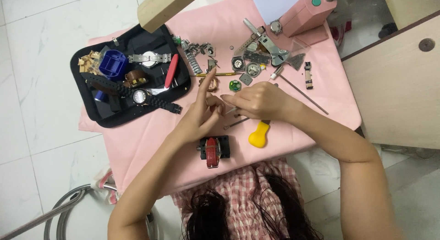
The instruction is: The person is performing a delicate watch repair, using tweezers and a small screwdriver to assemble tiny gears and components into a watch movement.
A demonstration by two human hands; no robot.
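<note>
My left hand (201, 112) and my right hand (259, 100) meet above the middle of a pink cloth (151, 134). My right hand pinches a thin metal tool (232, 110) whose tip reaches the left fingertips. The left fingers pinch something too small to make out, with the index finger raised. Just below the hands stands a black watch holder (213, 149) with a red watch case clamped in it. A yellow-handled tool (259, 134) lies to its right.
A black tool tray (101, 112) at the left holds watches, straps, a blue round box (112, 63) and a red-handled tool (171, 71). Small watch parts, a green movement (235, 85) and a long thin rod (300, 91) lie beyond the hands. A pink box (306, 13) stands far right.
</note>
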